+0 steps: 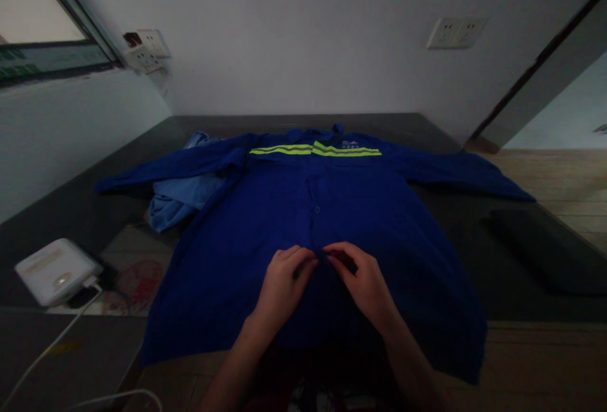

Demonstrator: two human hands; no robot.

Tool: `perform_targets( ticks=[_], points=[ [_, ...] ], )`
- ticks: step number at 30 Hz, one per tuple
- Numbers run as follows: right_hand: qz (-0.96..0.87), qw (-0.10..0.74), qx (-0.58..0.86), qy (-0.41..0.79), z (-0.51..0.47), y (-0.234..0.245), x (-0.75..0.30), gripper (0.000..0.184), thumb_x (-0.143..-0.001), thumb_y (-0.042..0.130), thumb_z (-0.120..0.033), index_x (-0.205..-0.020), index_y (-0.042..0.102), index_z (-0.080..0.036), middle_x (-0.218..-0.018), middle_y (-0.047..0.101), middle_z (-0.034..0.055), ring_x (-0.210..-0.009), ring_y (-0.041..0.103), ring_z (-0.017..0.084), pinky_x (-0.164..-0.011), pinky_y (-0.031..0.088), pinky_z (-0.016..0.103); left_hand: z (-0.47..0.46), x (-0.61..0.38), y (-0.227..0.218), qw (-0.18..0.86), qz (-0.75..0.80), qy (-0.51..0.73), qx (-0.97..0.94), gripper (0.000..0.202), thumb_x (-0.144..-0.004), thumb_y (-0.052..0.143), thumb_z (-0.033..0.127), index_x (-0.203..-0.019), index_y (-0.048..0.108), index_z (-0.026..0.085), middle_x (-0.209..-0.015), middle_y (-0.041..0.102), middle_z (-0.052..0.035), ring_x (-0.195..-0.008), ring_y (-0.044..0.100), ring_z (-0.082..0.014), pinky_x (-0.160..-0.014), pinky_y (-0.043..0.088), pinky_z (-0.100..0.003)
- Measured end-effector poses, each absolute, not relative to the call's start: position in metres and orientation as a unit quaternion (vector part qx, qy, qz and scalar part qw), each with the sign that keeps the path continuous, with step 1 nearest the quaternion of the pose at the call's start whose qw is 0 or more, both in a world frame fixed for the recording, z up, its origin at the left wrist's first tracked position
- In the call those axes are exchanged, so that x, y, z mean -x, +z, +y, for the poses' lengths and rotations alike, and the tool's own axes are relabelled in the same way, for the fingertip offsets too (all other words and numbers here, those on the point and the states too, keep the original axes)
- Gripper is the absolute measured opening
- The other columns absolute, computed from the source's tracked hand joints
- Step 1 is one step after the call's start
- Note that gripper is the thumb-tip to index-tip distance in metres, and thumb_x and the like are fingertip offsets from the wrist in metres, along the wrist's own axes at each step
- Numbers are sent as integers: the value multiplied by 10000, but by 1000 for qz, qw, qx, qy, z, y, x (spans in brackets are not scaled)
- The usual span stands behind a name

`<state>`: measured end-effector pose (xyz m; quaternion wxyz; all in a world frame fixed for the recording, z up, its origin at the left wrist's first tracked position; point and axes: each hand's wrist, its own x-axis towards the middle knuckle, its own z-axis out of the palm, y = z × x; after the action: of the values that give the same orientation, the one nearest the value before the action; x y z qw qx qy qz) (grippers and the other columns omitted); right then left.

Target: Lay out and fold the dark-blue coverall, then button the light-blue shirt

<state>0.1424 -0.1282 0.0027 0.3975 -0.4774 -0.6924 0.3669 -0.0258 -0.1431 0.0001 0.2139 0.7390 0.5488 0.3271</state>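
Note:
A dark blue work jacket lies spread face up on the dark table, its sleeves out to both sides. Across its chest runs a yellow-green reflective stripe. My left hand pinches the front placket below the middle, thumb against fingers. Close beside it, my right hand pinches the other edge of the placket. The fingertips of both hands nearly meet, and what lies between them is too small to make out. A button shows on the placket just above the hands.
Light blue cloth lies partly under the jacket's left-hand sleeve. A white box-shaped device with a white cable sits at the left. On the right rests a dark flat object. Wall sockets are behind the table.

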Motion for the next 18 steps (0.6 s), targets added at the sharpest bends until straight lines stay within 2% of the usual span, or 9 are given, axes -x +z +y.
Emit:
perform_targets(
  ticks=[3,7,14,18],
  points=[
    [-712,392,475,337,-128,0,-141,92,-842,569,-187,-861,658,-206,-836,682,29,-780,637,169,-733,497,293,-144,28,0,227,545,329,-737,131,-905,503,240,-825,602,206,-791,635,5,-763,580,-149,-714,387,-272],
    [-750,376,459,292,-128,-1,-140,101,-853,564,-156,-867,652,-205,-848,674,28,-804,627,167,-758,488,294,-143,32,-2,233,537,321,-745,132,-911,490,238,-849,601,206,-808,636,1,-774,575,-150,-719,397,-273],
    [-861,233,410,193,-119,15,-143,117,-887,521,-138,-882,626,-189,-848,656,33,-823,600,183,-753,471,314,-143,38,2,232,512,281,-778,176,-940,419,230,-910,590,208,-851,634,-11,-811,576,-157,-755,405,-294],
    [-883,208,388,163,-116,19,-141,109,-892,518,-141,-862,606,-198,-831,650,20,-817,591,178,-733,456,304,-146,38,4,232,511,249,-789,188,-934,400,183,-954,586,208,-937,629,-23,-853,569,-166,-762,409,-302]
  ],
)
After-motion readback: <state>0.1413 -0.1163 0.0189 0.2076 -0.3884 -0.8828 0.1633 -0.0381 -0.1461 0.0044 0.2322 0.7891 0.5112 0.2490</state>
